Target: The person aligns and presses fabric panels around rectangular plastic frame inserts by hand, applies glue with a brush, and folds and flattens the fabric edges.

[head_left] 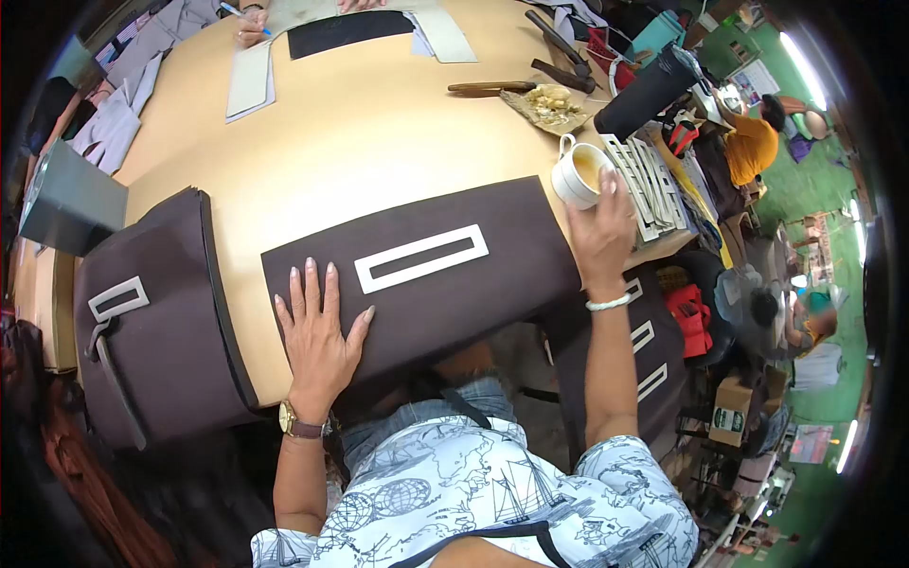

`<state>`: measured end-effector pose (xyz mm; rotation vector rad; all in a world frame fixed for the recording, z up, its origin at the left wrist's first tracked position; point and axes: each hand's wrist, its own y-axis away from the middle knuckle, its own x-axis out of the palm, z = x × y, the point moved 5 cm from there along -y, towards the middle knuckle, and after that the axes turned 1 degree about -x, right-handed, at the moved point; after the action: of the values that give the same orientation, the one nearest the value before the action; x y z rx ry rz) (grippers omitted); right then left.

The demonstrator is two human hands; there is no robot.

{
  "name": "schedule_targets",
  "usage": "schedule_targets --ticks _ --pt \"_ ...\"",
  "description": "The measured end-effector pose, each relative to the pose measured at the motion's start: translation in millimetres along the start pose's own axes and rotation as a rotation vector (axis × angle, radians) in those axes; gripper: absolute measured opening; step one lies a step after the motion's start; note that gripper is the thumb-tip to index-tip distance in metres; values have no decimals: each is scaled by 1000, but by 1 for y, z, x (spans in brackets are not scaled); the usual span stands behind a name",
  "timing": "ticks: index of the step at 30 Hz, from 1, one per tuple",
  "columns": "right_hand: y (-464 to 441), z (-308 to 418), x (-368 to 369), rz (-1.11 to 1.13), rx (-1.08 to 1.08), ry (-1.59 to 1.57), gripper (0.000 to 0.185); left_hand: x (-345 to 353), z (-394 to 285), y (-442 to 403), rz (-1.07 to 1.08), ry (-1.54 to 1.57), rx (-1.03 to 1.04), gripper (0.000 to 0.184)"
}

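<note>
Flat on a dark brown sheet (426, 312) lies my left hand (320, 336), fingers spread, near the sheet's left edge. A white rectangular frame (421, 257) rests on the sheet to the right of that hand. My right hand (602, 227) is at a white cup (568, 177) of yellowish liquid, beyond the sheet's right end. Its fingers are at the cup's near right rim; whether they grip it cannot be made out. The cup's handle points away from me.
Left stands a stack of dark brown pieces (156, 322) with a strap and white frame. Hammers (561, 43), a brown-handled tool (490, 86), crumbs on paper (552, 106), a black cylinder (646, 91) and white slotted strips (646, 185) lie upper right. Another person's hand (252, 26) holds a pen.
</note>
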<state>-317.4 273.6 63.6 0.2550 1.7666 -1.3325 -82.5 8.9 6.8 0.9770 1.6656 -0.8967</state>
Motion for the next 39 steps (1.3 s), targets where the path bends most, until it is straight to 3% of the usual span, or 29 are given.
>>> schedule_targets --ticks 3,6,12,15,18,22,29,32,35,37,39 --pt "-25 -32 4 234 30 200 65 3 1 -1 31 -8 -12 66" --pt "-38 -50 26 484 116 175 67 3 1 -1 14 4 -14 66" --pt "-48 -47 42 762 131 183 67 2 2 -1 7 11 -11 65" --pt "-52 -48 18 471 139 70 54 2 2 -1 -5 13 -6 65" --pt "-45 -50 -7 199 58 66 30 2 2 0 -8 8 -4 65" --pt "-25 -44 -11 390 -15 201 34 3 1 -1 -31 12 6 65" --pt "-8 7 -18 440 -180 99 39 4 4 1 -57 40 14 65" --pt "15 64 -21 423 -223 -372 49 7 6 2 -81 50 16 69" --pt "39 92 -1 586 -13 -761 56 8 7 3 -93 62 17 71" --pt "50 98 12 635 21 -800 57 6 6 3 -93 72 14 71" --pt "55 106 15 689 -41 -514 57 5 6 3 -104 80 21 71"
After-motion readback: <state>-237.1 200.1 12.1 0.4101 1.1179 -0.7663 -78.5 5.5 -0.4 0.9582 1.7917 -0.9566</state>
